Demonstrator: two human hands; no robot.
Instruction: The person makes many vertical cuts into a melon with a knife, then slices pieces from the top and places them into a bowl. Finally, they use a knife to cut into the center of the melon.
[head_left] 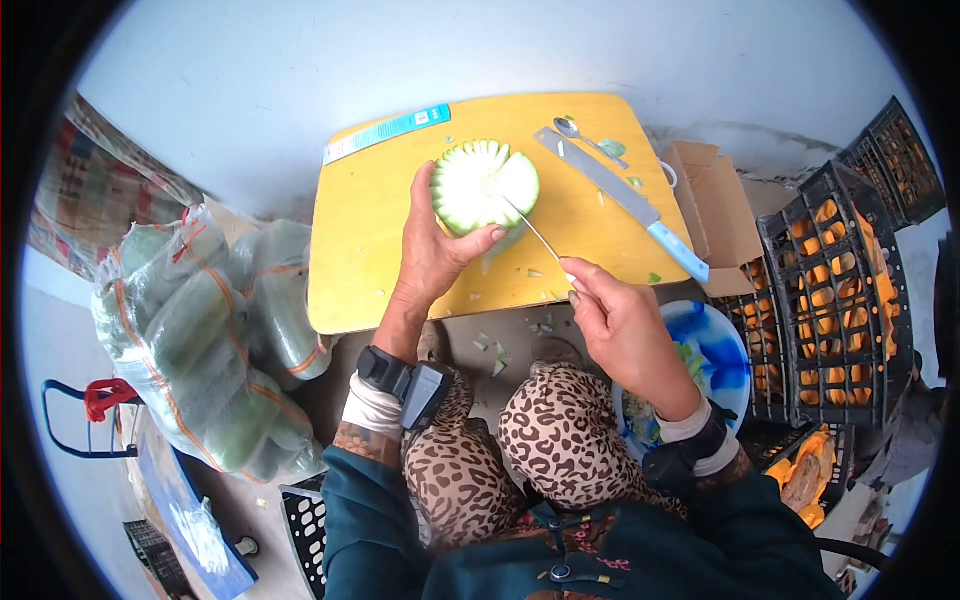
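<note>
A piece of pale green-and-white melon (pixel 482 185), like winter melon, stands on the yellow table (pixel 375 225) with notches cut around its left and upper edge. My left hand (pixel 437 245) grips it from the left, with the thumb across its near side. In my right hand (pixel 625 325) is a thin-bladed carving knife (pixel 537 233), its handle mostly hidden by the fingers. The blade tip meets the melon's lower right side. To the right lie a large blue-handled knife (pixel 610 190) and a metal spoon (pixel 585 138).
A blue-and-white box (pixel 390 133) lies at the table's back left. Plastic-wrapped green melons (pixel 195 330) are stacked on the left. On the right are a cardboard box (pixel 710 215), black crates (pixel 830 300) with orange pieces, and a blue-white basin (pixel 715 345) holding scraps.
</note>
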